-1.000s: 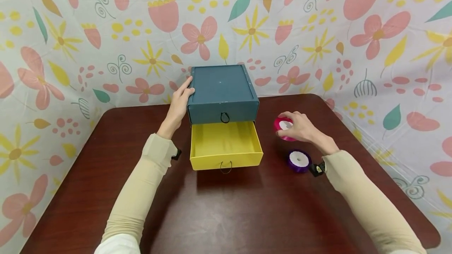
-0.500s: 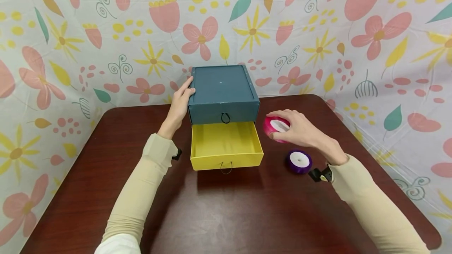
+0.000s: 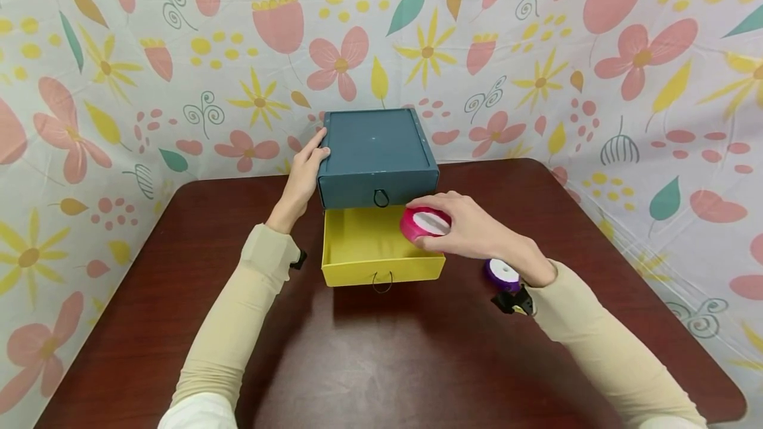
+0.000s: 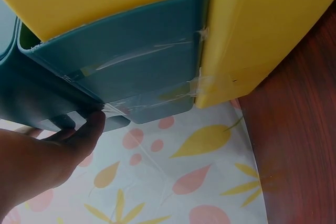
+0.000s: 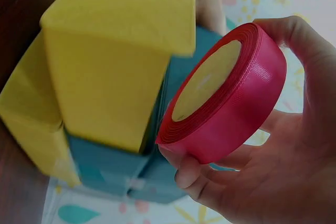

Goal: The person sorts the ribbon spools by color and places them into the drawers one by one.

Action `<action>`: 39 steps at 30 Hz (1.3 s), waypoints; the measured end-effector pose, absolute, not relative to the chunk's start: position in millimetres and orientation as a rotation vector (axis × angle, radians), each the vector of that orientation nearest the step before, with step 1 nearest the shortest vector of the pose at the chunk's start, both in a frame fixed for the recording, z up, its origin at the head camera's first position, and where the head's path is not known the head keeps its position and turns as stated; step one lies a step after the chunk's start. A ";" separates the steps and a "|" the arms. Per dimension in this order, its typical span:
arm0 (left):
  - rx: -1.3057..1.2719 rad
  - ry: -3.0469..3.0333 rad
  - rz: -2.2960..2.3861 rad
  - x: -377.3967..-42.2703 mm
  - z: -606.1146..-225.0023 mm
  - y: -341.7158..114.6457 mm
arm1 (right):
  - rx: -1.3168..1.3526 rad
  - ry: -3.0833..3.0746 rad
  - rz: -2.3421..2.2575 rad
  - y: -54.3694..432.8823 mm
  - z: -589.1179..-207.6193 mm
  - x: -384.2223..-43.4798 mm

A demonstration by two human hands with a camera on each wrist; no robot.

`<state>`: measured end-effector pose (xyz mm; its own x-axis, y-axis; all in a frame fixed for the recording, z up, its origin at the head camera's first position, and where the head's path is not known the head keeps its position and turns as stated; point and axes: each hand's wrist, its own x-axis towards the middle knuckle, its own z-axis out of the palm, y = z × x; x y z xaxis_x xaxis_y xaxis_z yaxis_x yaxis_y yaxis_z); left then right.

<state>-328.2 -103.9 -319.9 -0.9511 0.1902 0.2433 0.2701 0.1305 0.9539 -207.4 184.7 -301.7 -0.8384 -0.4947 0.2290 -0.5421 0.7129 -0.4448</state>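
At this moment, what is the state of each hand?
Left hand: open, touching the side of the square blue drawer box.
Right hand: holding the round roll of pink satin ribbon.

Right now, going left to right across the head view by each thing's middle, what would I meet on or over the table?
Left hand → blue-and-yellow drawer unit → pink ribbon roll → right hand → purple ribbon roll.

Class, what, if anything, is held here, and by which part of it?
The right hand grips the pink ribbon roll by its outer rim; the left hand rests against the blue box.
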 end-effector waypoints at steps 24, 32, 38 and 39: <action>-0.473 -2.318 -1.940 -329.1 -320.4 -104.6 | 0.901 -2.996 0.530 118.6 -325.1 -228.5; -0.468 -2.311 -1.941 -328.8 -319.1 -105.7 | 0.876 -3.057 0.487 111.1 -326.0 -232.8; -0.472 -2.332 -1.930 -329.1 -319.4 -105.2 | 0.885 -3.091 0.484 108.0 -330.7 -237.8; -0.470 -2.331 -1.932 -329.2 -319.4 -105.0 | 0.889 -3.092 0.485 107.7 -331.2 -238.7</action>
